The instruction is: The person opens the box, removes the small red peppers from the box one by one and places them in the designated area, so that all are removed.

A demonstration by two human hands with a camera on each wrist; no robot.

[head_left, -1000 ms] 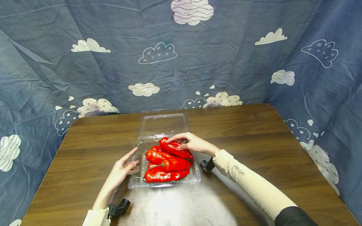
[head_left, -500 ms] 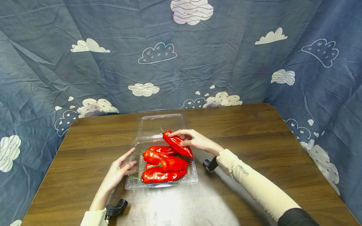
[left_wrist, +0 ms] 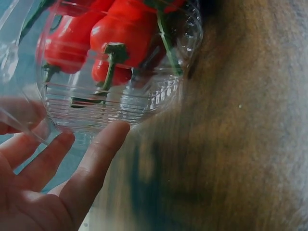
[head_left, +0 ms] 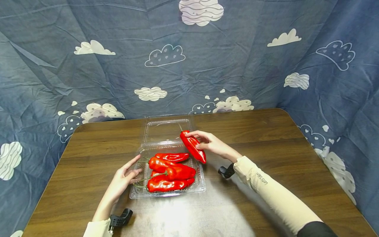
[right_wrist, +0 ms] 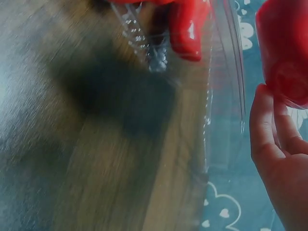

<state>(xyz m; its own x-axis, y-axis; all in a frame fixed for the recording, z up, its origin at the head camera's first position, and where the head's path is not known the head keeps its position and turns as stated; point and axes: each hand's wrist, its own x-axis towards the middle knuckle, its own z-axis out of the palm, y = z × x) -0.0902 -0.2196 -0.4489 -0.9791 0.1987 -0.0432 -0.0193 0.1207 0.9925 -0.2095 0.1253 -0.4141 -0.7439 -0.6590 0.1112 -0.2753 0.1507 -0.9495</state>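
Note:
My right hand (head_left: pixel 211 143) grips a long red pepper (head_left: pixel 192 146) by its sides, raised over the back right corner of a clear plastic clamshell box (head_left: pixel 199 189). That pepper is tilted, its thin green stem pointing up and away; in the right wrist view the held pepper (right_wrist: pixel 288 53) is cut off by the frame edge. Several more red peppers (head_left: pixel 171 172) lie piled in the box, stems toward the left. At the box's left wall my left hand (head_left: pixel 122 177) touches the clear plastic with extended fingers, as the left wrist view shows with the fingers (left_wrist: pixel 98 163) against the ribbed side.
The clear lid (head_left: pixel 167 130) lies folded back behind the box. Everything stands on a brown wooden table (head_left: pixel 251 138) with a bright glare near its front. A blue cloth (head_left: pixel 165 75) printed with clouds hangs behind the table and along its sides.
My right hand has lifted the rear pepper off the pile and carried it up and to the right, turning it steeper. The box and my left hand have shifted slightly left.

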